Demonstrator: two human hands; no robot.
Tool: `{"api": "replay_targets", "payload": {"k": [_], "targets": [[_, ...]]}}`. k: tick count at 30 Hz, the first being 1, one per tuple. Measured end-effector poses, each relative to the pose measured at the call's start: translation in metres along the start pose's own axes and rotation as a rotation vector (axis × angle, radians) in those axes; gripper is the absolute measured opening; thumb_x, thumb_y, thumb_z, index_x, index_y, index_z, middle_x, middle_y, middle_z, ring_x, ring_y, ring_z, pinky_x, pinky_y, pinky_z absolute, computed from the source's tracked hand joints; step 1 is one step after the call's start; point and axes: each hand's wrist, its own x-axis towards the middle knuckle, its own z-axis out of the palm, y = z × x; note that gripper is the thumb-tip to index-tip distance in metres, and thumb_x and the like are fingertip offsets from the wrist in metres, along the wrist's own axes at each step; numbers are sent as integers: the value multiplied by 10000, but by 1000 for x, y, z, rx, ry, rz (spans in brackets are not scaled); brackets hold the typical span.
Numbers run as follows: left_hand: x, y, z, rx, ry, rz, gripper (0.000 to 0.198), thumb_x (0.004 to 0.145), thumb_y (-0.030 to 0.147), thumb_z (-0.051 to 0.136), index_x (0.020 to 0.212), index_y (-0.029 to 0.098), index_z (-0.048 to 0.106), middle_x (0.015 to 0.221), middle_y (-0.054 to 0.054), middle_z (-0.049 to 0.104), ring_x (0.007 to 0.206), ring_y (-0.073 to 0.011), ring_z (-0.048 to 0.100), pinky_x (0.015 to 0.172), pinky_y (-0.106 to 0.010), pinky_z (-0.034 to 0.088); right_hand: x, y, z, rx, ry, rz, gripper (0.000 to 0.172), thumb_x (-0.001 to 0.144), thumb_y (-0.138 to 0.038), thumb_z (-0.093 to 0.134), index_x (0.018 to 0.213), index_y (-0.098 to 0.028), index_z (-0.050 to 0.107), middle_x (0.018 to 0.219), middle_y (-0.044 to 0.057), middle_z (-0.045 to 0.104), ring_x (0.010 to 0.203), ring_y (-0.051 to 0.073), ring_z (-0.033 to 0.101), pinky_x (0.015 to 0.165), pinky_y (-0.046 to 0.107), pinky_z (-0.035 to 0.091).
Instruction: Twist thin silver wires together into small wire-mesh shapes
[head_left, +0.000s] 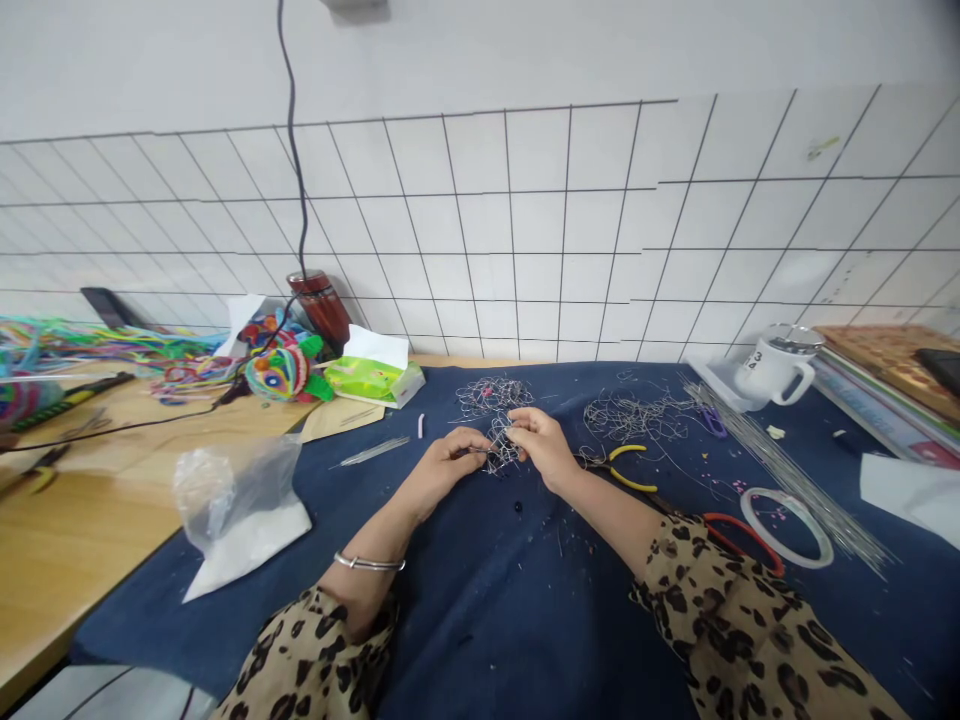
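Note:
Between my two hands is a small bent-wire piece [504,450] of silvery loops, held just above the dark blue cloth [480,600]. My left hand [454,458] pinches its left side with thumb and forefinger. On the other side, the fingers of my right hand [538,442] are closed on its upper right edge. Directly behind lies a heap of shaped wires [491,395] with a pink bit in it. Another tangle of wire [637,415] sits to the right, beside yellow-handled pliers [634,470]. A small black bead [518,507] rests on the cloth in front of my hands.
On the right are a bundle of straight wires [810,480], a white ring-shaped coil [787,528], red-handled scissors [742,540] and a white mug [778,368]. To the left lie a plastic bag [240,510], a tissue pack [375,378] and a colourful stuffed fish [279,372].

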Motion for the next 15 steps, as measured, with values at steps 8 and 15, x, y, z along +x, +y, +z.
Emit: {"api": "replay_targets", "payload": {"k": [8,15], "targets": [[0,-5,2,-193,-25,-103,110,710,234,634,794,169,665,822,-33,591,695,-143,509,622,-247,406,0,1,1,-51,-5,-25,290,690,-293,627,965,-202,609,770,13,585,608,123,524,443,206,410],[1,-8,-3,-334,33,-169,128,698,236,667,794,153,654,742,-21,585,641,-120,499,605,-237,398,1,-1,-1,-99,17,-51,166,723,-318,586,809,-184,631,674,4,580,625,134,546,457,200,403]]}}
